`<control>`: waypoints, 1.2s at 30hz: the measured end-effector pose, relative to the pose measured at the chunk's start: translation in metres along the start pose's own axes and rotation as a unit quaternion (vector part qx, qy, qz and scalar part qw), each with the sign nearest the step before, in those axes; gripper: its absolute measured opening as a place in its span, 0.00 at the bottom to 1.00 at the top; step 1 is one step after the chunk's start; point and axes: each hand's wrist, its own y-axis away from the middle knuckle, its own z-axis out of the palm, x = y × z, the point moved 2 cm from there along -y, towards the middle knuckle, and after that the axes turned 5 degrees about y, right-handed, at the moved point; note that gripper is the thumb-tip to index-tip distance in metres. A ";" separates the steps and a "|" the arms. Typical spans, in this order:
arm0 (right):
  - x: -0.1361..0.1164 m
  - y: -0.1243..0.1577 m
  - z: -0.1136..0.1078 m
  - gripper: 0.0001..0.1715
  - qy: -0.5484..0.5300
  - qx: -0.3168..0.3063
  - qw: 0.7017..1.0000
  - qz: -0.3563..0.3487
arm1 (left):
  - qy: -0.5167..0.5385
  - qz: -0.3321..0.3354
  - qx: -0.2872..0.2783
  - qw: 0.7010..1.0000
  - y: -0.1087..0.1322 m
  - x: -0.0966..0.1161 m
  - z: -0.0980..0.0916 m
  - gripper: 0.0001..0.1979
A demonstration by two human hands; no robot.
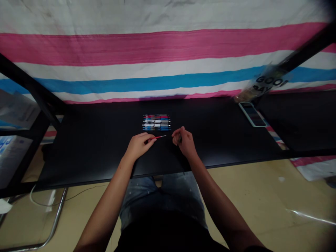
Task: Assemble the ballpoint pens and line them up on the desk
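Between the thumb and fingers of my left hand is a thin red pen part, its pale tip pointing right. My right hand is just right of that tip, its fingers curled round something small and dark that is too hidden to name. Just beyond both hands, several pens lie side by side in a neat stack of rows on the black table. Their barrels show red, white, grey and blue.
A phone in a pale case lies at the table's right end. Behind it stands a clear printed bag. Black frame posts rise at both ends, and a striped sheet hangs along the back. Boxes sit at the far left.
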 end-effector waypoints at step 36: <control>-0.011 0.008 0.005 0.17 0.074 -0.112 0.991 -0.012 | 0.005 0.023 0.002 1.000 0.001 0.005 0.005 0.13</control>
